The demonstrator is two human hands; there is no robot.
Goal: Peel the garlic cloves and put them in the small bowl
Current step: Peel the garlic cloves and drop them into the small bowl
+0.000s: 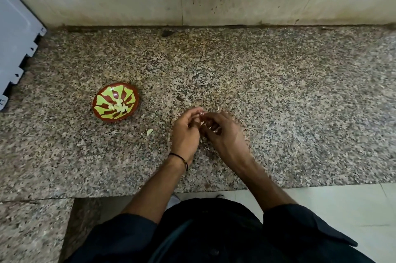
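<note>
Peeled cloves (119, 108) lie in the bowl (102, 99), a loose piece (149, 132) sits beside it, and the left hand (185, 132) and right hand (222, 134) pinch a blurred clove (202, 115), apparently mid-peel.

The small bowl (126, 91), peeled cloves (119, 107) in it, sits on the counter (278, 91) at ten o'clock from the left hand (185, 134), a loose clove (149, 132) between them. The right hand (222, 134) meets it at three o'clock, both pinching a garlic clove (202, 115).

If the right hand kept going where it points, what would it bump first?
Probably the left hand: the right hand points up-left at it, both pinching a blurred garlic clove.
</note>
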